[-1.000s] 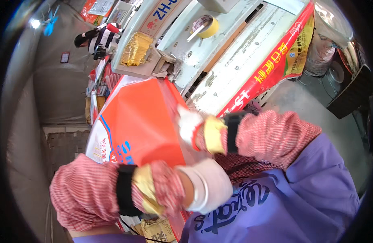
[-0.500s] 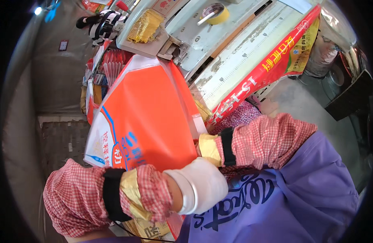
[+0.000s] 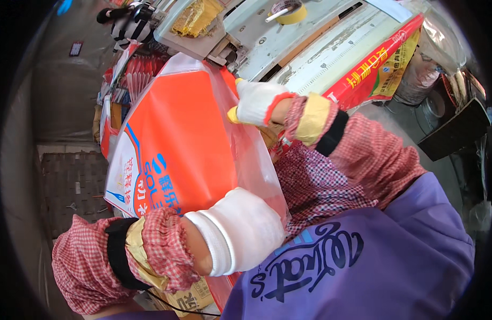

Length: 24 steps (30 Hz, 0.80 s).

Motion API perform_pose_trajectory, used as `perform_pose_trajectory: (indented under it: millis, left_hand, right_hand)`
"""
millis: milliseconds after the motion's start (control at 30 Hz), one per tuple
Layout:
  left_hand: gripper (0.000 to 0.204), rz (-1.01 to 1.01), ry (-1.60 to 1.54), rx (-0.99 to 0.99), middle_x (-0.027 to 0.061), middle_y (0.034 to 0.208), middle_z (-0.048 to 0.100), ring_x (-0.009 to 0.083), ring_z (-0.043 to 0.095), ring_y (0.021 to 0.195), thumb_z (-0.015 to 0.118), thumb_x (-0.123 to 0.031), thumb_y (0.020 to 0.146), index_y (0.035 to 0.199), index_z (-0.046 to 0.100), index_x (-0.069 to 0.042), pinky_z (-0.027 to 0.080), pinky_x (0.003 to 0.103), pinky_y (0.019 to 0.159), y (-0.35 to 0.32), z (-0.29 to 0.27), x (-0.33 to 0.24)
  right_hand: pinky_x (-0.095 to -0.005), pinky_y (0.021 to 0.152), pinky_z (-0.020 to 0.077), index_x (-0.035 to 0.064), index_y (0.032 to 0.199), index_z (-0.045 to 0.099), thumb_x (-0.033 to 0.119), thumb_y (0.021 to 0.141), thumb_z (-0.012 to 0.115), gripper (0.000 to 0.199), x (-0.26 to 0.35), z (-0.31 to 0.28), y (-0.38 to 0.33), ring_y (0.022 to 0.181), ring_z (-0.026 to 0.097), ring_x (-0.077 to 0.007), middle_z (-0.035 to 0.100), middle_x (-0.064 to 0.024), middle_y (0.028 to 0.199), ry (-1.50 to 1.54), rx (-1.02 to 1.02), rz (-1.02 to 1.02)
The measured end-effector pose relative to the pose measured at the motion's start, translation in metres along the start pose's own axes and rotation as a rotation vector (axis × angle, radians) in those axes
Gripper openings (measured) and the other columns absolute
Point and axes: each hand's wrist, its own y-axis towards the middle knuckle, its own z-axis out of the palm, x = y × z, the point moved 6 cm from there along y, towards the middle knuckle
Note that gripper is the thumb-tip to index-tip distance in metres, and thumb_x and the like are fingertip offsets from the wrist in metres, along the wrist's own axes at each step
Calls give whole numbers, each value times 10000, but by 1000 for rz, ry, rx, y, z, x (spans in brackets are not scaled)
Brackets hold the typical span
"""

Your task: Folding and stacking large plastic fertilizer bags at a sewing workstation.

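Note:
A large orange, white and clear plastic bag [image 3: 195,133] lies slanted in front of me, its far end against the machine. My left hand [image 3: 246,229], in a white glove, curls over the bag's near right edge; its fingertips are hidden beneath. My right hand [image 3: 261,102], in a white glove with yellow fingertips and a red cuff, is at the bag's far right edge, beside the machine bed. Its thumb and a finger are apart over the clear margin. Checked sleeves with black bands cover both my forearms.
A pale worn machine table [image 3: 310,58] with a ruler strip runs to the upper right, bearing a tape roll [image 3: 288,12]. A red and yellow printed bag [image 3: 371,69] hangs along its edge. Red folded packaging [image 3: 138,77] stands at left; a dark box [image 3: 457,128] is at right.
My right hand has come away from beside my left and moved up to the bag's far right edge. My left hand has shifted slightly left; more of the bag's clear edge shows.

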Motion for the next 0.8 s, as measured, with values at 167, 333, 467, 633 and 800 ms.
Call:
perform_pose_trajectory:
  millis: [167, 333, 467, 633, 800]
  left_hand:
    - [64, 39, -27, 101, 64, 595, 586, 242, 610, 602, 573, -107, 622, 622, 637, -104, 471, 355, 493, 8, 1, -11]
    - [123, 21, -11, -65, 99, 563, 571, 267, 593, 548, 566, -169, 631, 603, 628, -67, 460, 377, 457, 24, -16, -4]
    - [313, -144, 104, 151, 96, 579, 569, 302, 592, 621, 545, -335, 715, 618, 616, -46, 468, 398, 550, 46, -57, 55]
    - [386, -656, 403, 655, 125, 615, 584, 294, 605, 725, 604, -431, 690, 649, 637, -48, 470, 394, 625, -12, -91, 105]
    - [285, -701, 445, 657, 123, 735, 606, 265, 595, 758, 626, -298, 676, 836, 638, -63, 471, 358, 635, -44, -87, 92]
  right_hand:
    - [-427, 618, 500, -53, 1120, 480, 93, 792, 459, 360, -4, 31, 10, 775, 640, -314, 643, -171, 858, -206, 82, 163]
    - [-386, 588, 511, 13, 976, 596, 94, 782, 538, 218, 17, 28, 10, 740, 645, -252, 642, -111, 816, -401, -298, 58]
    - [-353, 551, 504, 67, 831, 647, 108, 765, 578, 104, -8, 45, 28, 685, 634, -218, 623, -67, 738, 249, -555, -297]
    - [-349, 527, 497, 85, 779, 664, 126, 754, 600, 80, -39, 87, 59, 652, 624, -210, 622, -50, 722, 1251, -720, -956]
    - [-363, 542, 491, 73, 771, 645, 153, 760, 591, 97, -34, 92, 70, 653, 614, -222, 612, -64, 725, 1301, -625, -984]
